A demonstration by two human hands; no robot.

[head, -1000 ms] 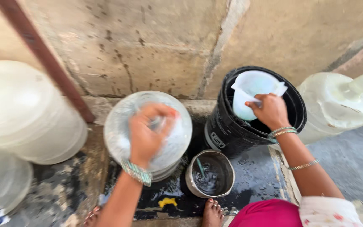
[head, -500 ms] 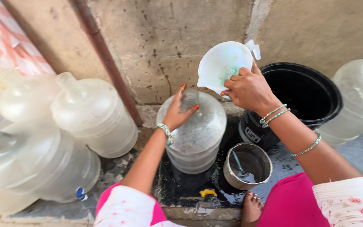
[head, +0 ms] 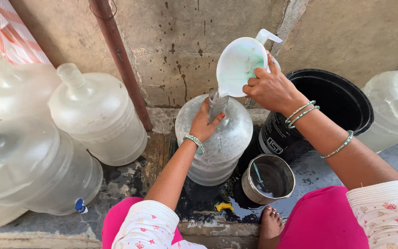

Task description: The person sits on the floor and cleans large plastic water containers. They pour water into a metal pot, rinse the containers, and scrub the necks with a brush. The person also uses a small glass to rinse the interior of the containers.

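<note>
Right hand (head: 268,87) has a closed grip on the jug (head: 238,67), tipped spout-down right above the bottle (head: 215,138) neck. Left hand (head: 206,122) wraps that upright neck just below.

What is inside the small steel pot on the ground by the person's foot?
The steel pot holds a little water, with a thin bluish streak on its inner wall. Its shadowed left side hides part of the bottom, so anything lying there cannot be seen.

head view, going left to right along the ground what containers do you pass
Clear jugs stacked at the left → clear jug gripped at its neck by the left hand → steel pot → black bucket → clear jug at the right edge.
</note>
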